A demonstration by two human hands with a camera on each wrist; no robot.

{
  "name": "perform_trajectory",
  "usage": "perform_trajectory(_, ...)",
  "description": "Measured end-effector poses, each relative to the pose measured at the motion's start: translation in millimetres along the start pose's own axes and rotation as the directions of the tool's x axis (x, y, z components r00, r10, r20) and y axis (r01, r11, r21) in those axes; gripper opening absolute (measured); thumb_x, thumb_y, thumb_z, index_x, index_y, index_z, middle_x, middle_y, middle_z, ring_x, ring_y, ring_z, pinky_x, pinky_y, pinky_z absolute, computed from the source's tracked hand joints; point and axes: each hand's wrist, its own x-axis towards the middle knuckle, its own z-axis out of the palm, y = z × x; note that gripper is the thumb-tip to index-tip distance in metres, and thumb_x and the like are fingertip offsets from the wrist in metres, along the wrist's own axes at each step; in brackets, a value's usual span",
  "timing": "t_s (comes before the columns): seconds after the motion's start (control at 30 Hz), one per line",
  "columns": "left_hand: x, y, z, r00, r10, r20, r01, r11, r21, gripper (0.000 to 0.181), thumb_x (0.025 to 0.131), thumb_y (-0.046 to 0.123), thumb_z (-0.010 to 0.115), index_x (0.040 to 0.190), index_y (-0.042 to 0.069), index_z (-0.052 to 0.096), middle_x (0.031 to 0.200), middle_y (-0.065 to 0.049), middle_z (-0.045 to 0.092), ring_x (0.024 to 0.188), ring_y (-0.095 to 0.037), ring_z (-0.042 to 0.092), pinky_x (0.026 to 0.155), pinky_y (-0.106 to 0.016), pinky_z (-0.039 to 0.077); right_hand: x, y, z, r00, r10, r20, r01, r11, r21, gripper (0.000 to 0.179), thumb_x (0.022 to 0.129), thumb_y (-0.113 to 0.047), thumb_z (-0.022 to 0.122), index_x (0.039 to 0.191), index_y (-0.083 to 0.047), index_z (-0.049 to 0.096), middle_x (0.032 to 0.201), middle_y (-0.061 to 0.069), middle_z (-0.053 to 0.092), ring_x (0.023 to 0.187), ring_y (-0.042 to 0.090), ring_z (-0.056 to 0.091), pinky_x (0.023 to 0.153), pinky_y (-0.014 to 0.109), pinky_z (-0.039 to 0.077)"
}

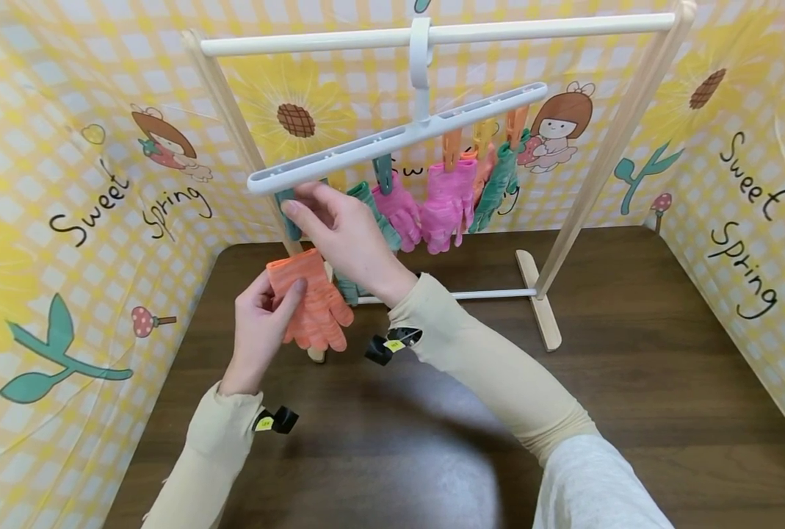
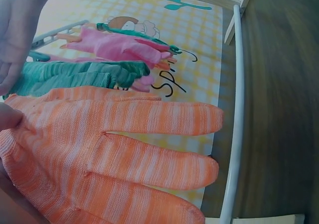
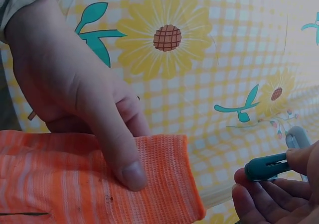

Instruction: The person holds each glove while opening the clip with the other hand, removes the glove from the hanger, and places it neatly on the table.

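Note:
My left hand [image 1: 260, 323] pinches an orange striped knit glove [image 1: 309, 305] near its cuff, thumb in front, fingers of the glove pointing down. Just above it, my right hand [image 1: 346, 231] grips a teal clothespin [image 3: 264, 167] between thumb and fingers, at the left end of the pale grey hanger [image 1: 399, 136]. The glove's cuff lies a little below the clothespin in the head view. Beside my right hand, a green glove [image 2: 75, 77] hangs from the hanger, partly hidden by that hand in the head view. Pink gloves [image 1: 448, 206] hang farther right.
The hanger tilts down to the left from a white rod [image 1: 544, 31] on a wooden stand [image 1: 580, 198]. Orange clothespins [image 1: 516, 126] and a teal clothespin [image 1: 383, 173] hold other gloves, including a green one [image 1: 496, 187]. Patterned yellow cloth [image 1: 62, 242] surrounds the dark wooden table [image 1: 630, 397].

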Motion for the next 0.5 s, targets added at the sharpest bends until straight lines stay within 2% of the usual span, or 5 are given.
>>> perform_trajectory(0.3, -3.3, -4.4, -6.5, 1.0, 0.006, -0.005, -0.005, 0.998, 0.061, 0.017, 0.099, 0.008, 0.07, 0.113, -0.002, 0.072, 0.075, -0.002, 0.066, 0.055, -0.01, 0.046, 0.05, -0.022, 0.039, -4.5, 2, -3, 0.998, 0.059, 0.031, -0.06, 0.998, 0.006, 0.043, 0.107, -0.023, 0.062, 0.145, -0.003, 0.058, 0.134, 0.008, 0.068, 0.117, 0.01, 0.067, 0.098, 0.02, 0.051)
perform_trajectory(0.5, -5.2, -6.6, -11.0, 1.0, -0.008, -0.018, 0.01, 0.997, 0.083, 0.017, 0.099, 0.009, 0.071, 0.111, -0.002, 0.072, 0.076, -0.002, 0.067, 0.056, -0.009, 0.048, 0.05, -0.021, 0.04, -10.3, 4, -7, 0.998, 0.032, 0.057, -0.031, 0.999, -0.016, 0.042, 0.108, -0.023, 0.06, 0.144, -0.004, 0.058, 0.13, 0.01, 0.07, 0.112, 0.013, 0.07, 0.097, 0.023, 0.052)
